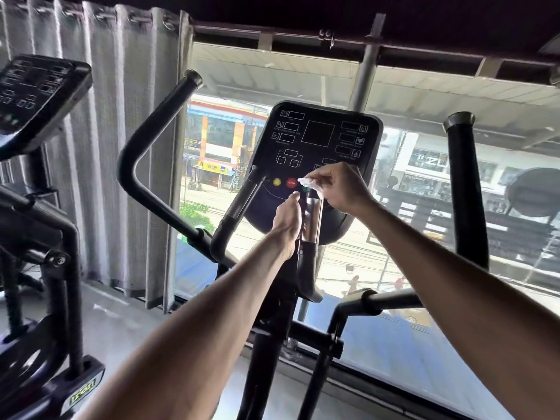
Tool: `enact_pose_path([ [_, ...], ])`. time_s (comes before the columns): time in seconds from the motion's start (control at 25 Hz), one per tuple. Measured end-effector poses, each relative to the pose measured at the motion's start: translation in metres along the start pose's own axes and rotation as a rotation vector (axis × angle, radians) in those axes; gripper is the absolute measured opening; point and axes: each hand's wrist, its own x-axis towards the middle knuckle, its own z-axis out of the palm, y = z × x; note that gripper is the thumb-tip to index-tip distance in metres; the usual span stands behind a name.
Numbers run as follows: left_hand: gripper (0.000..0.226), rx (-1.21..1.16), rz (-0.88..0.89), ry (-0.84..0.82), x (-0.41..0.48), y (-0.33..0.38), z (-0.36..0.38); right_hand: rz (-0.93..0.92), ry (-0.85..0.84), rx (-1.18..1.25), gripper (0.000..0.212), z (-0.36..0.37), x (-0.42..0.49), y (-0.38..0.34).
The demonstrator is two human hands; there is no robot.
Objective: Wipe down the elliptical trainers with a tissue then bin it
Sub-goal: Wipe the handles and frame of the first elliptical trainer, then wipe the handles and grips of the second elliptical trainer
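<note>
An elliptical trainer stands in front of me with a black console (315, 137) showing yellow, red and green buttons. My right hand (342, 186) pinches a small white tissue (309, 184) against the lower console, over the green button. My left hand (288, 221) reaches up beside the right chrome grip bar (313, 219), fingers extended and close to it; whether it touches is unclear. A second chrome grip (239, 204) sits to the left below the console.
Long black swing handles rise on the left (157, 116) and right (463, 183). A second trainer with its own console (39, 95) stands at the left. Grey curtains (106, 147) and a large window (454, 222) lie behind.
</note>
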Motion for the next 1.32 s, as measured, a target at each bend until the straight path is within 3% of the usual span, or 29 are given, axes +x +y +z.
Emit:
enact_pose_path([
  [0.24,0.012,0.039,0.152,0.073,-0.053,0.005,-0.035,0.290,-0.148,0.685,0.036,0.025,-0.071,-0.006],
  [0.36,0.010,0.147,0.111,0.091,-0.099,-0.008,-0.054,0.378,-0.243,0.965,0.032,0.029,-0.108,-0.019],
  [0.56,0.002,0.130,0.051,0.312,-0.195,-0.048,-0.059,0.377,-0.518,1.103,0.020,0.032,-0.183,-0.042],
  [0.72,0.028,0.083,-0.016,0.467,-0.279,-0.079,-0.066,0.383,-0.625,1.185,0.026,0.037,-0.250,-0.075],
  [0.84,0.032,0.110,-0.050,0.494,-0.347,-0.100,-0.091,0.349,-0.757,1.250,0.023,0.044,-0.295,-0.108],
  [1.08,0.013,0.127,-0.096,0.799,-0.514,-0.120,-0.152,0.251,-1.071,1.347,0.013,0.044,-0.399,-0.236],
  [1.24,0.013,0.113,-0.068,0.960,-0.645,-0.121,-0.176,0.165,-1.222,1.376,0.019,0.033,-0.473,-0.334],
  [1.32,0.017,0.091,-0.051,1.051,-0.720,-0.120,-0.188,0.101,-1.323,1.400,0.013,0.017,-0.519,-0.389],
])
